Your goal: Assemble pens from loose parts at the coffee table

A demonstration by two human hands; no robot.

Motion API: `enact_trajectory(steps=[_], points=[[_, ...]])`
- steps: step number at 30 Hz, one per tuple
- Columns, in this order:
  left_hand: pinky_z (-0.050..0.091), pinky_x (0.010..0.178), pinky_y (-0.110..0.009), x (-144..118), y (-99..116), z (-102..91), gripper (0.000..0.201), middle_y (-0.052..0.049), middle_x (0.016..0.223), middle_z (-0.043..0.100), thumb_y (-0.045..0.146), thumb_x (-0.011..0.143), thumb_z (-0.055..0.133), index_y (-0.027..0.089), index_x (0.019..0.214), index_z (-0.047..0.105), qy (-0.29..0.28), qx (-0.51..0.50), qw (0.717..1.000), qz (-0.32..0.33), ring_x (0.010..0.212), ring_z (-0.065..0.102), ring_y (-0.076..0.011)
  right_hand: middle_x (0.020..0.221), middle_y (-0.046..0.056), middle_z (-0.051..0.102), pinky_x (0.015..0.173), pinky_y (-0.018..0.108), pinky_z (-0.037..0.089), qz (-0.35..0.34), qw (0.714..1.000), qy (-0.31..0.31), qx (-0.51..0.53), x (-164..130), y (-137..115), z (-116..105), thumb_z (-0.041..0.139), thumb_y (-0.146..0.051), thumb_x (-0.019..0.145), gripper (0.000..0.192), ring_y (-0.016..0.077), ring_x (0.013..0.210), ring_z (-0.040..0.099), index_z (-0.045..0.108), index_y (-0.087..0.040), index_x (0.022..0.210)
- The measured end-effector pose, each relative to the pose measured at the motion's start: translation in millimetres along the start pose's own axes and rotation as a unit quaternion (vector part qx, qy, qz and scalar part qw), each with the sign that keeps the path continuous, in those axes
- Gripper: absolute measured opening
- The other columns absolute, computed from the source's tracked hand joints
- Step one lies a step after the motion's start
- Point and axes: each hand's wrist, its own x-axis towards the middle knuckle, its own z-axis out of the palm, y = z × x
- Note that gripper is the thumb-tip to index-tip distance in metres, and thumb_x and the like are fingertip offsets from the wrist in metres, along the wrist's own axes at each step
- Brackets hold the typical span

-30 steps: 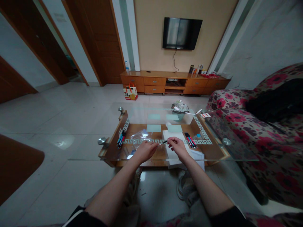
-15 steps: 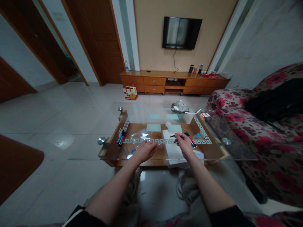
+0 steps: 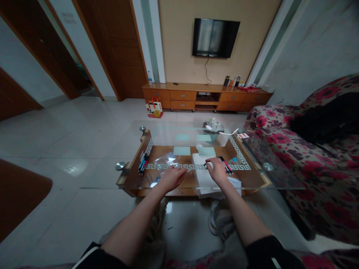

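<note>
A: What has the right hand [image 3: 217, 170] got?
B: A dark pen [image 3: 206, 163], pinched in curled fingers, its tip poking out toward the left hand. Just right of the hand lie more pens [image 3: 226, 165], touching one another, and white paper [image 3: 206, 178] sits under it.

A: And the left hand [image 3: 171, 177]?
B: Loosely curled with the fingertips pinched on something thin and clear; I cannot tell what. A clear bag [image 3: 166, 161] lies just beyond it, and another bunch of pens [image 3: 143, 164] farther to its left.

A: Any room to move?
B: The near edge of the glass table [image 3: 260, 178] runs just below both wrists. Open glass lies between the hands and beyond them. Bare tiled floor [image 3: 70, 149] spreads to the left; a flowered sofa [image 3: 316, 164] crowds the right end.

A: Any writing?
B: None readable. The far wall carries a TV [image 3: 215, 37] over a low cabinet [image 3: 206, 98].
</note>
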Motion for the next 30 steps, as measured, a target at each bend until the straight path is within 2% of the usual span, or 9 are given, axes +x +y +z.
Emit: enact_trajectory(steps=[11,30], points=[[0.046,0.082,-0.033,-1.7,0.2,0.6,0.025,-0.005,0.091,0.072,0.031,0.101,0.042,0.027,0.115,0.062,-0.002,0.004,1.000,-0.002,0.083,0.066,-0.0196,0.112,0.009,0.063,0.083,0.039,0.032,0.005,0.998,0.002,-0.057,-4.6,6.5,9.9,0.058,-0.026,0.090,0.016,0.0282,0.104,0.050,0.071,-0.025,0.099],[0.046,0.084,-0.032,-2.0,-2.1,3.3,0.022,-0.005,0.089,0.072,0.030,0.100,0.044,0.025,0.111,0.062,-0.001,-0.007,1.000,0.001,0.084,0.066,-0.0187,0.118,0.010,0.060,0.090,0.041,0.035,-0.021,0.997,-0.017,-0.066,-3.9,1.3,7.2,0.060,-0.024,0.090,0.020,0.0289,0.108,0.050,0.069,-0.024,0.107]])
